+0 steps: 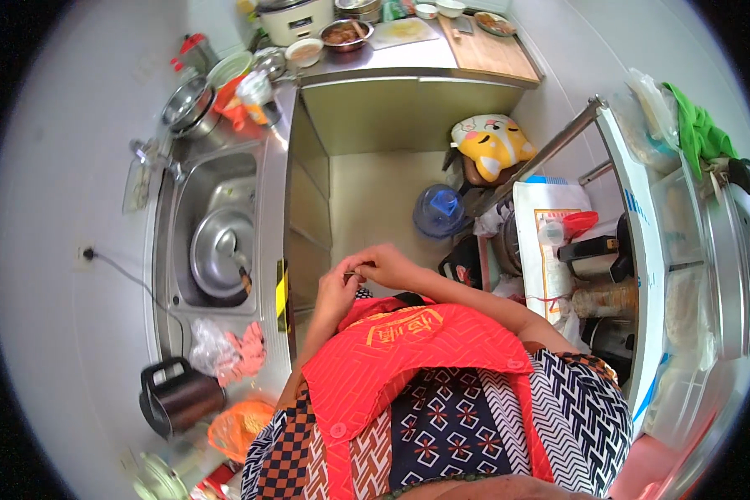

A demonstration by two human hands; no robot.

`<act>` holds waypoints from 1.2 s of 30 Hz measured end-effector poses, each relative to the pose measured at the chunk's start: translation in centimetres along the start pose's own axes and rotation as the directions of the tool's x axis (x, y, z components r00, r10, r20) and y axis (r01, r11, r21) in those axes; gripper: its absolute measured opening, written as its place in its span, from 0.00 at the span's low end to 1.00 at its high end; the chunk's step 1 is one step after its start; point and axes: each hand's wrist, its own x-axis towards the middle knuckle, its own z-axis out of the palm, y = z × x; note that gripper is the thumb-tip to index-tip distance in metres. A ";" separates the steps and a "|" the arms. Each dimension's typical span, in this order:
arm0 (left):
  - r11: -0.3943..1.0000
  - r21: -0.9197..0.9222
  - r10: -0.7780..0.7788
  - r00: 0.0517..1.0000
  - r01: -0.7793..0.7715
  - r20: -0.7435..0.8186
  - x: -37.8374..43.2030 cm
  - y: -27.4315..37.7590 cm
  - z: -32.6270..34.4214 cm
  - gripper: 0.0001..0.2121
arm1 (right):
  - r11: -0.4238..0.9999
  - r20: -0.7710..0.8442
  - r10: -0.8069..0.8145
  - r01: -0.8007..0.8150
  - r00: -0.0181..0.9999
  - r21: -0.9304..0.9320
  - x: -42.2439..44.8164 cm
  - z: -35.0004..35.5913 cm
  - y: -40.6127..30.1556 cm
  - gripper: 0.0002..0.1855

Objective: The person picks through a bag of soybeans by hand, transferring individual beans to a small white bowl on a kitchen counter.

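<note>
My left hand and my right hand meet in front of the red apron, above the floor. A small, thin, dark item shows between their fingertips; what it is cannot be told, nor which hand grips it. To the left of my hands is the steel sink, with a metal basin and a ladle inside it. Pink gloves and a clear plastic bag lie on the counter nearer to me.
A dark electric kettle and an orange basket stand at lower left. The far counter holds a rice cooker, bowls and a wooden board. A blue water bottle, cushioned stool and loaded metal rack stand at right.
</note>
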 end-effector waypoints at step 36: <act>0.987 -0.011 0.149 0.868 -0.163 0.475 50.3 11.7 -10.8 0.10 | 0.858 -0.032 0.400 -0.361 0.916 0.366 38.1 -28.1 8.2 0.12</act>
